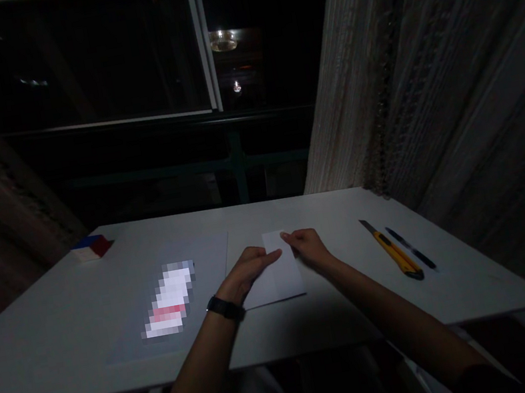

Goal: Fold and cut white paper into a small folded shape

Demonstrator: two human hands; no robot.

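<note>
On the dim tabletop (53,335), the left hand (249,269) and right hand (308,246) both pinch the white paper (284,277), where light, even tension should best prevent wrinkles.

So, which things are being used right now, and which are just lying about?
In use: white paper, left hand, right hand.

Seemingly just lying about: yellow cutter, pen, coloured block, blurred glowing thing, pale sheet beneath it.

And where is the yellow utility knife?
In the head view, the yellow utility knife lies on the right of the white table, just left of the pen.
</note>
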